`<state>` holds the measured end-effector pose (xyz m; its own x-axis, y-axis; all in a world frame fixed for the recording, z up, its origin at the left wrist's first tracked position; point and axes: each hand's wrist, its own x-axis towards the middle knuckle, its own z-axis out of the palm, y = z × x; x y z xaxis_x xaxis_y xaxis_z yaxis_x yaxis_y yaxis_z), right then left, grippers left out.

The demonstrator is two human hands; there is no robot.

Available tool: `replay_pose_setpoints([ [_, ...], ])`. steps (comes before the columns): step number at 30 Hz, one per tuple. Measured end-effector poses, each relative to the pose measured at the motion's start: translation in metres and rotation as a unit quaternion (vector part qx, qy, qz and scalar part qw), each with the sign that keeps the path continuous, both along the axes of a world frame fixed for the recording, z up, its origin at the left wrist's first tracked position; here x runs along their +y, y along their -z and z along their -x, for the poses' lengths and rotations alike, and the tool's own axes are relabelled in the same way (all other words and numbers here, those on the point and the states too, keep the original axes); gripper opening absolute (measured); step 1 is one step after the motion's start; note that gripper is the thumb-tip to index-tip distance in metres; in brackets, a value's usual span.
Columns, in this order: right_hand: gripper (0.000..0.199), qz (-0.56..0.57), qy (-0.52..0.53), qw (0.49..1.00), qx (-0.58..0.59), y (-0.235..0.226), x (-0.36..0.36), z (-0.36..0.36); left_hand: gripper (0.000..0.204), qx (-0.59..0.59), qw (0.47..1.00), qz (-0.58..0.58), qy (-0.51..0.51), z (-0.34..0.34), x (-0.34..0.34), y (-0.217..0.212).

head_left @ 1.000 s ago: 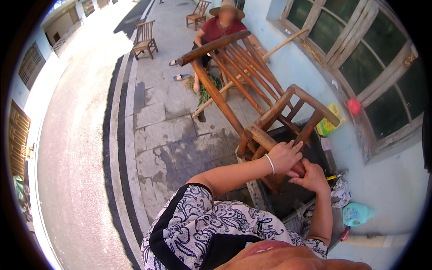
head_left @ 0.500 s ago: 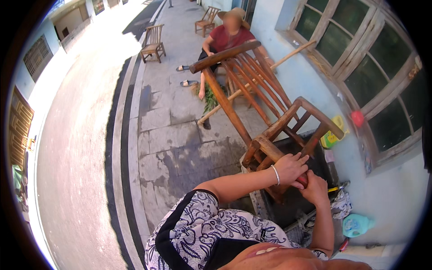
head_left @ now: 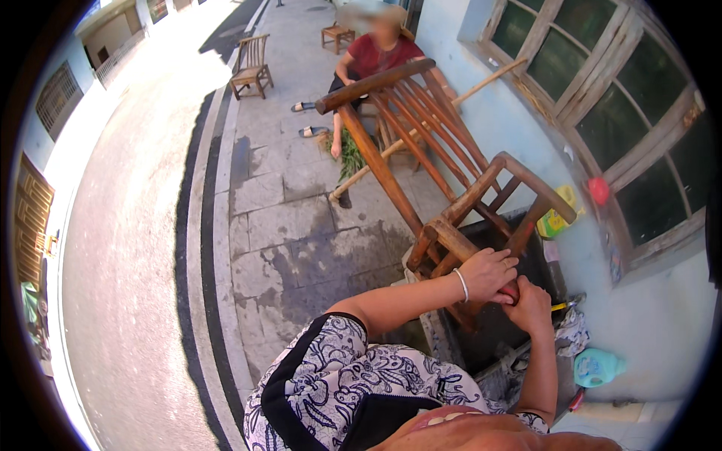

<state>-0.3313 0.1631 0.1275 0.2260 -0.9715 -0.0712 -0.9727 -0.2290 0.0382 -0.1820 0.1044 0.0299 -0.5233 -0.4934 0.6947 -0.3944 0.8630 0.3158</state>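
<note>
A brown wooden slatted chair (head_left: 372, 173) is tilted above a dark rectangular basin (head_left: 489, 338), its backrest reaching away from me. My left hand (head_left: 489, 276), with a pale bracelet at the wrist, lies closed over one of the chair's legs. Beside it, my right hand (head_left: 529, 309) is wrapped around the reddish end of the same leg. The hands nearly touch. The palms and the undersides of the fingers are hidden, and I cannot tell whether anything else is between them and the wood.
Past the chair, a person in a red shirt (head_left: 376, 56) sits with one hand at green plants (head_left: 351, 154). A wooden pole (head_left: 391, 150) slants behind the slats. Along the wall stand a yellow container (head_left: 555, 218) and a turquoise bottle (head_left: 596, 367). Another small chair (head_left: 252, 69) stands farther off.
The whole view has shifted slightly. Both my hands stay on the chair leg, with hardly any change in grip, and the chair keeps its tilt.
</note>
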Motion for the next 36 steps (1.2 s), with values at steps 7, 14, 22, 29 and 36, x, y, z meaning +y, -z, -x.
replay_pose_setpoints([
  [7, 0.038, 0.011, -0.008, 1.000, -0.007, 0.003, 0.000, 0.002, 0.048, 0.022, 0.999, 0.023, 0.028, -0.007, -0.001, 0.005],
  [14, 0.038, 0.016, -0.008, 1.000, -0.016, 0.004, 0.001, 0.004, 0.059, 0.041, 0.999, 0.022, 0.012, -0.013, 0.014, 0.008],
  [22, 0.035, 0.017, -0.003, 0.999, -0.028, 0.006, 0.001, 0.007, 0.073, 0.009, 0.999, 0.036, -0.029, -0.033, 0.035, 0.032],
  [29, 0.034, 0.013, -0.006, 1.000, -0.017, 0.001, 0.002, 0.005, 0.080, 0.051, 0.964, -0.261, 0.015, -0.092, 0.062, 0.104],
  [36, 0.034, 0.011, -0.001, 1.000, -0.029, 0.005, 0.002, 0.006, 0.072, 0.081, 0.852, -0.500, -0.128, -0.178, 0.076, 0.190],
])
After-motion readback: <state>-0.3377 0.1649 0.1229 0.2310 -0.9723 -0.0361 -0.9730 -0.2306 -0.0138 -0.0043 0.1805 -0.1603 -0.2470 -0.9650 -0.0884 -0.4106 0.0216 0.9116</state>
